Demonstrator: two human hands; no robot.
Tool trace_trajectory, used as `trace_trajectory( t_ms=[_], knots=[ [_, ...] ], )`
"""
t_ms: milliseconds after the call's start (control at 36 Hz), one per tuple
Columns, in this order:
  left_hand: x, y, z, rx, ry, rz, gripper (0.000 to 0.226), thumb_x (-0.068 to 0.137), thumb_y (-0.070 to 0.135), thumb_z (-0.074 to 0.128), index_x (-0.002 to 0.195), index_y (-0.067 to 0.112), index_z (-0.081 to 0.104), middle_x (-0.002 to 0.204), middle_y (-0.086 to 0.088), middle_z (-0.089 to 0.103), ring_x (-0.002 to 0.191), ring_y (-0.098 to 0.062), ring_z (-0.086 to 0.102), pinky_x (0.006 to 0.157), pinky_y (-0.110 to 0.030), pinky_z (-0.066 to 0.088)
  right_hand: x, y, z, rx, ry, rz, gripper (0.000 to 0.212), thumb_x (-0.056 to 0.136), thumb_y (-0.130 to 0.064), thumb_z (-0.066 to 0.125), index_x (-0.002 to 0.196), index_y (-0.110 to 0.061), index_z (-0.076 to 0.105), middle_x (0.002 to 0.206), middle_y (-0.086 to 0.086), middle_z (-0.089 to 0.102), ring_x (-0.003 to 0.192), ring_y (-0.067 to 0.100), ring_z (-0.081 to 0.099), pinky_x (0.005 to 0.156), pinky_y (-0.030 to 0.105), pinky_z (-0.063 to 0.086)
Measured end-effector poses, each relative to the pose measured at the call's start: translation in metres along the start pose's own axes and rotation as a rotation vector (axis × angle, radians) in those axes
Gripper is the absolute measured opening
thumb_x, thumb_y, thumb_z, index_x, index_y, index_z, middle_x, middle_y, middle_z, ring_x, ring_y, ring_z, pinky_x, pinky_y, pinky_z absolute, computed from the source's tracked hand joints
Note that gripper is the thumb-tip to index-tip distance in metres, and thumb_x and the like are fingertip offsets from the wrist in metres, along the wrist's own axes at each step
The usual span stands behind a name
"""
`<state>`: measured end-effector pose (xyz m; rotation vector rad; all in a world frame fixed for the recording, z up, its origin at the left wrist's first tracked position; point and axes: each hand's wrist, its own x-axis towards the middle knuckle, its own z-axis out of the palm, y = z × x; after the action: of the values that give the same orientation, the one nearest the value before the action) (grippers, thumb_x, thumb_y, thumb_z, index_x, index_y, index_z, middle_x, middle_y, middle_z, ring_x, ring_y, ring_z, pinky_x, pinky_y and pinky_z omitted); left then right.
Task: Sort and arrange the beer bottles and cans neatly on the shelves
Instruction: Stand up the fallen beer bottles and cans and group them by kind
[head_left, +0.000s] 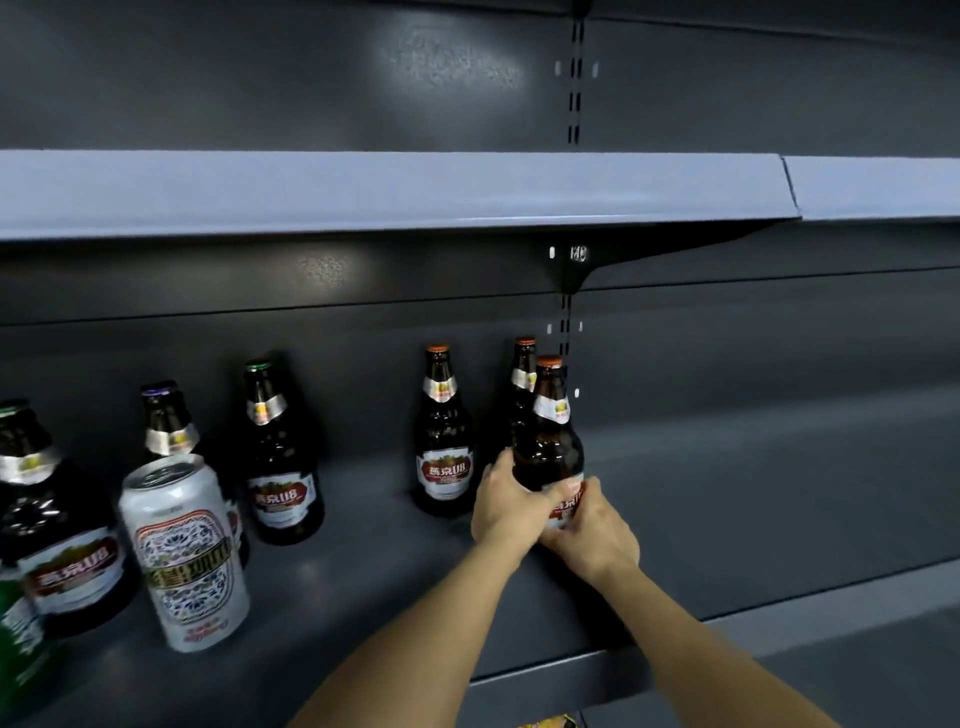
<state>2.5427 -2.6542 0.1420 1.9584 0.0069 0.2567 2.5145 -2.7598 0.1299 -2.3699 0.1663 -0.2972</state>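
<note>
An orange-capped brown beer bottle (549, 431) stands upright at the right end of the lower shelf (363, 561). My left hand (506, 506) and my right hand (592, 535) both wrap its lower body over the label. Right behind it is a second orange-capped bottle (523, 374), and a third (442, 441) stands to its left. Further left are a green-capped bottle (278, 457), a purple-capped bottle (169, 421) and a large bottle (47, 519) at the left edge. A white patterned can (184, 553) stands in front of the purple-capped bottle.
A green can (21, 639) shows partly at the far left edge. The upper shelf (395, 192) hangs above the bottles. A slotted upright (574, 78) runs down the back panel. To the right, the adjoining shelf section (779, 493) holds nothing.
</note>
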Motion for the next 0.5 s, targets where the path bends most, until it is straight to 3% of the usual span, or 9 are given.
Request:
trace_trajectory(
  t_ms=[111,250,389,500],
  knots=[
    [0.000,-0.001,-0.001,0.018,0.007,0.010,0.078,0.044,0.072,0.072,0.113,0.039,0.056,0.107,0.013,0.065,0.100,-0.012,0.064,0.084,-0.039,0.056,0.002,0.002,0.002,-0.011,-0.002,-0.009,0.057,0.071,-0.056,0.072,0.103,-0.024,0.037,0.096,-0.008,0.058,0.082,0.018,0.058,0.066,0.031,0.042],
    [-0.004,0.001,-0.008,0.050,-0.008,0.038,0.087,0.038,0.076,0.066,0.115,0.036,0.057,0.107,0.012,0.066,0.100,-0.013,0.064,0.086,-0.039,0.055,-0.001,0.000,0.003,-0.042,-0.028,-0.029,0.074,0.067,-0.063,0.071,0.116,-0.020,0.037,0.117,-0.003,0.058,0.100,0.023,0.063,0.082,0.037,0.049],
    [-0.007,-0.002,-0.010,0.021,-0.065,0.005,0.099,0.040,0.075,0.069,0.129,0.037,0.049,0.118,0.010,0.063,0.112,-0.014,0.060,0.095,-0.040,0.052,-0.006,-0.003,0.006,-0.014,-0.042,-0.015,0.075,0.075,-0.052,0.071,0.127,-0.013,0.034,0.124,0.003,0.056,0.104,0.024,0.061,0.086,0.041,0.049],
    [-0.023,-0.006,-0.018,0.032,-0.053,-0.006,0.098,0.062,0.057,0.080,0.145,0.032,0.034,0.139,0.005,0.050,0.125,-0.017,0.051,0.103,-0.041,0.045,-0.011,-0.003,0.015,-0.005,-0.002,0.022,0.077,0.080,-0.045,0.071,0.136,-0.013,0.030,0.134,0.004,0.052,0.117,0.026,0.055,0.096,0.043,0.044]
  ],
)
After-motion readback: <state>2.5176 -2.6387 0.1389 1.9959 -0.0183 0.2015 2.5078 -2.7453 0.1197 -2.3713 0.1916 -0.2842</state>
